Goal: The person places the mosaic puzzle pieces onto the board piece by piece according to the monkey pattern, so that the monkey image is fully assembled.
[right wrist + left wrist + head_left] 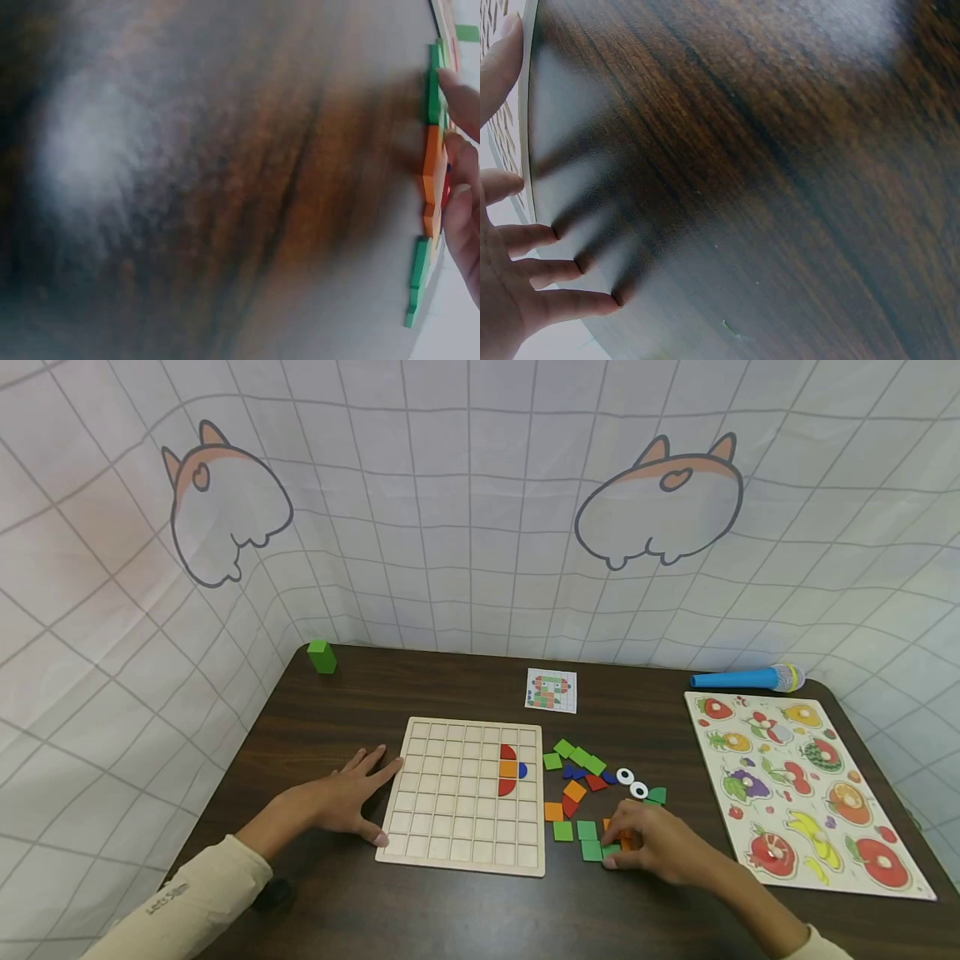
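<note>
My left hand [347, 797] lies spread at the left side of the wooden grid board [442, 802]. Its thumb [501, 64] rests on the board's near left corner, and the index fingertip is right at the left edge. On the board sit two red rounded tiles [507, 787], an orange square [508, 769] between them and a blue half-round tile [522, 770]. Right of the board, my right hand [651, 842] has thumb and index finger at either side of a green square tile [611, 852]. Its other fingers bend over orange tiles [431, 161], partly hiding them.
Loose tiles lie right of the board: light green [580, 757], dark green [587, 831], orange [553, 812], red and blue, plus two white eye pieces [626, 776]. Behind are a pattern card [551, 691] and green block [322, 657]. A fruit puzzle [810, 793] and blue microphone [742, 679] lie right.
</note>
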A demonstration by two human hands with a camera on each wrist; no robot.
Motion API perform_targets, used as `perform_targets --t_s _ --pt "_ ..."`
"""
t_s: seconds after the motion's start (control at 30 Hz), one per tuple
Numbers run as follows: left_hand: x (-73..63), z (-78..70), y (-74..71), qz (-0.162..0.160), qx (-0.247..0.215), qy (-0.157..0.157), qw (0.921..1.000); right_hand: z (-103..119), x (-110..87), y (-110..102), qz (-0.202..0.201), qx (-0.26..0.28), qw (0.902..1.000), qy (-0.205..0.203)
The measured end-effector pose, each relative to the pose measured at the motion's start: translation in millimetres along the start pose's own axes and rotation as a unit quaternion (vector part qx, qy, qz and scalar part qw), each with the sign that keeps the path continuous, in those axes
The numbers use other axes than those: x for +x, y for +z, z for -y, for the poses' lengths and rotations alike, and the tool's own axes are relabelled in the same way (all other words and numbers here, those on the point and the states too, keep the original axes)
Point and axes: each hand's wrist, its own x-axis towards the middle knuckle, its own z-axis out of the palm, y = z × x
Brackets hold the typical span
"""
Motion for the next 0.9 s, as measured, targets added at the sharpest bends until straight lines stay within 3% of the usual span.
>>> perform_targets --t_s 0.2,0.9 --pt "-0.8 -0.5 -0.6 0.001 -0.003 -0.001 1.0000 4.1 2.2 1.1 0.000 -0.034 0.9993 0.017" --pt "0.5 3.3 1.7 -0.006 -0.004 0.000 1.0000 10.0 3.7 -0.2 0.050 -0.057 0.9971 0.005"
